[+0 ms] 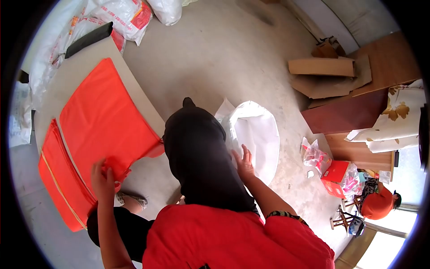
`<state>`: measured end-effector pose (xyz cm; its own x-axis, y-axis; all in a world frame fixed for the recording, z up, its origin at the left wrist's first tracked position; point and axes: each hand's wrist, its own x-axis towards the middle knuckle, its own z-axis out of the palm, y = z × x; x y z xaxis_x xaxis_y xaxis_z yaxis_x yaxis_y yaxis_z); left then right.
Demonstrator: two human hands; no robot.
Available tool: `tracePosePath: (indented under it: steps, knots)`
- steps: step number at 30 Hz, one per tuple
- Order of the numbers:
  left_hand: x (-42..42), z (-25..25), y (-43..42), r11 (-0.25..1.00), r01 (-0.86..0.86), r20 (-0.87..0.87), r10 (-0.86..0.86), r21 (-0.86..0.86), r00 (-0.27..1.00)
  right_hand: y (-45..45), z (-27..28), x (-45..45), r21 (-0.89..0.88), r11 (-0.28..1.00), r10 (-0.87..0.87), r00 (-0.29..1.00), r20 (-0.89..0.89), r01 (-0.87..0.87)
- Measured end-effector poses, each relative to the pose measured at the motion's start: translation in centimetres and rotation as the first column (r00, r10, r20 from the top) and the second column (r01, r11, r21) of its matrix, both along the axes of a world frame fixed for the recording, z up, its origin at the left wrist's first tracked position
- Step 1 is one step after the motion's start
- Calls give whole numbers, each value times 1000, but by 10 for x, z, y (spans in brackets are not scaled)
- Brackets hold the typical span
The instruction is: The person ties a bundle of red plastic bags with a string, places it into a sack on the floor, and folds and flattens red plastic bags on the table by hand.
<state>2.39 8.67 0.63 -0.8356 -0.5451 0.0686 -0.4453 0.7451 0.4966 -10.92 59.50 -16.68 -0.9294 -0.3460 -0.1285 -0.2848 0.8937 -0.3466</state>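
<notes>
So the person in the red shirt [233, 237] has the left hand [104, 180] down at the near edge of the larger stack of red sheets [101, 116], right where it bunches up. The fingers are kinda curled there, but can't tell whether they're actually pinching any of it. The right hand [244, 165] is just holding nothing, fingers loosely spread wide, over by the near side of the open white sack [257, 134] on the floor. A knee in black trousers [192, 152] sits between the stack and the sack.

That larger stack lies on a pale table [130, 92], its near corner sticking out past the edge. Right beside it is a narrower red stack [67, 184] with a yellow band [58, 184] running along it, and a dark roll [88, 40] lies at the table's far end. Off to the right there's some opened cardboard [322, 69], a red box [335, 172] and another person in orange [377, 204], sitting well apart.
</notes>
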Motion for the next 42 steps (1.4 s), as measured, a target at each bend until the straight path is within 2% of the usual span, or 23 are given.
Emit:
tracePosePath:
  steps: [1,3,4,7,11,14,17,20,23,24,27,31,35,42]
  knots:
    - [1,1,0,999,-12,9,11,45,1000,3,-3,-1,-47,998,-47,994,98,52]
    - [2,2,-2,999,32,11,-32,-20,999,13,-16,-2,-121,979,-123,948,293,164]
    - [3,2,-2,997,54,13,-54,-51,998,23,-23,-3,-201,962,-100,924,370,185]
    - [0,5,3,999,34,7,-34,21,999,49,-23,-13,-85,980,-137,919,370,180]
    - [0,4,4,999,39,13,-39,-1,999,86,-9,-23,74,981,-191,940,281,177]
    - [0,3,3,999,45,6,-45,-7,999,113,7,-22,187,975,-163,964,212,123]
    - [1,0,0,998,59,-12,-59,2,998,144,7,-13,165,983,-101,991,84,86]
    - [1,-3,-3,997,71,-34,-72,-18,997,135,40,-4,246,958,-193,967,168,149]
    - [-5,0,-1,997,66,-30,-67,-38,997,142,28,11,275,945,-225,962,154,177]
    - [-6,0,-2,995,85,-45,-87,-54,995,139,30,14,276,934,-291,930,224,225]
    - [-12,8,1,989,108,-45,-113,-96,993,124,46,26,166,953,-261,965,20,254]
    - [-19,7,0,969,144,-5,-149,-202,989,123,28,9,50,959,-272,956,-112,279]
    - [-21,-3,-6,944,203,-6,-211,-259,977,112,11,-17,-59,981,-186,981,-59,183]
    - [-17,7,-6,930,228,18,-233,-287,972,80,1,-32,-112,989,-106,989,-103,94]
